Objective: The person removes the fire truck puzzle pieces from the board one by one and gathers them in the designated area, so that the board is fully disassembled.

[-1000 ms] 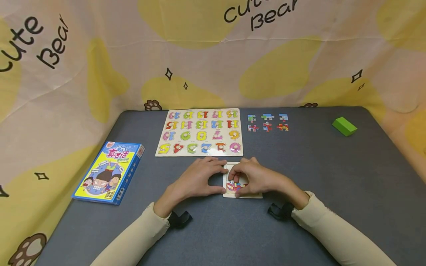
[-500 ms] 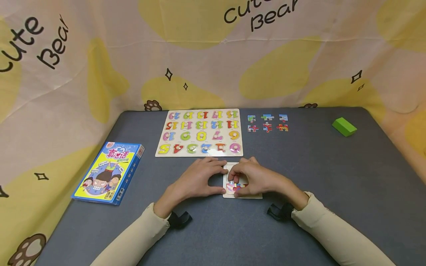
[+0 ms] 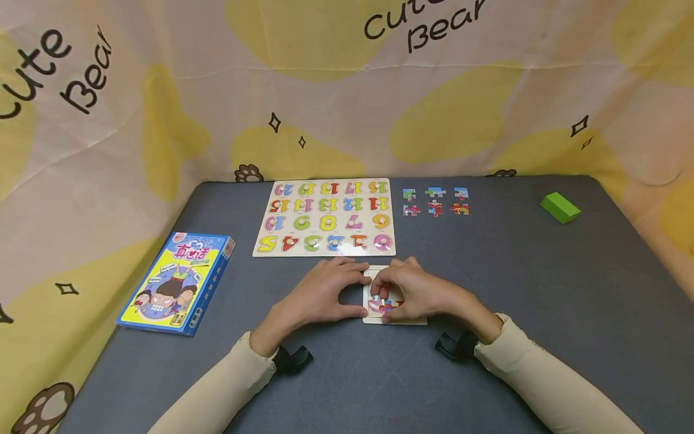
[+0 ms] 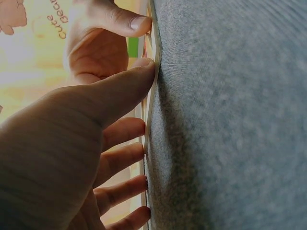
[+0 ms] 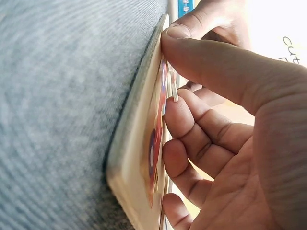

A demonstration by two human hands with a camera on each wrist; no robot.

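Note:
A small cream-framed jigsaw puzzle board [image 3: 401, 321] with a colourful picture lies on the table in front of me. My left hand [image 3: 320, 290] lies at its left side, spread thumb and fingertips touching the edge, as the left wrist view shows too. Over the board is my right hand [image 3: 417, 292], fingers curled inward and thumb [image 5: 192, 48] at the near edge. A thin puzzle piece [image 5: 174, 87], seen edge-on in the right wrist view, stands slightly tilted at its fingertips. That hand covers much of the picture.
A number board [image 3: 325, 231] lies just beyond my hands. Several loose puzzle pieces [image 3: 435, 208] lie in two rows to its right. A green block [image 3: 561, 207] sits at the far right, and a blue-and-yellow card box [image 3: 176, 283] at the left. Printed cloth [image 3: 325, 108] hangs behind the table.

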